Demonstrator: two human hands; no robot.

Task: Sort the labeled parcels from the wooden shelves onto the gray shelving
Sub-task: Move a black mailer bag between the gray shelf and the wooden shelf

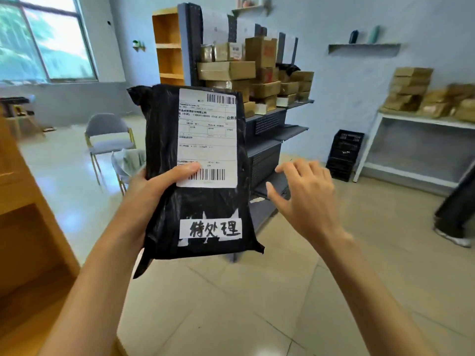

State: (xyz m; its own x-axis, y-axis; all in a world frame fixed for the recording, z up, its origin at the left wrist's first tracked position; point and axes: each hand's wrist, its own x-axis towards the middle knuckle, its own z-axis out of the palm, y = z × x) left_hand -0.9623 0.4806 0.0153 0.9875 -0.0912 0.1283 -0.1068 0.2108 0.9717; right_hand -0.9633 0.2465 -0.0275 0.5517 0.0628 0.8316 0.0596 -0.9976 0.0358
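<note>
held up at centre frame, the black parcel [198,173] sits in the left hand [154,186], whose thumb pins the lower edge of its white shipping label [207,137] while the fingers wrap behind, out of sight. beyond it at about 1 o'clock stands the gray shelving [270,124], its upper tier crowded with brown boxes [257,75] and its lower tiers showing bare. wooden shelves [30,227] fill the 9 o'clock edge, and a white worktop [421,122] with more boxes lies at 3 o'clock. the right hand [305,201] hangs at 3 o'clock of the parcel, fingers spread and holding nothing, apart from the bag. a handwritten tag [210,228] is stuck near the parcel's bottom. the likely trouble: the bag is soft and gripped at one side only, so it could sag or slide from the thumb on the way over. the tag could also be misread, sending it to the wrong tier.
</note>
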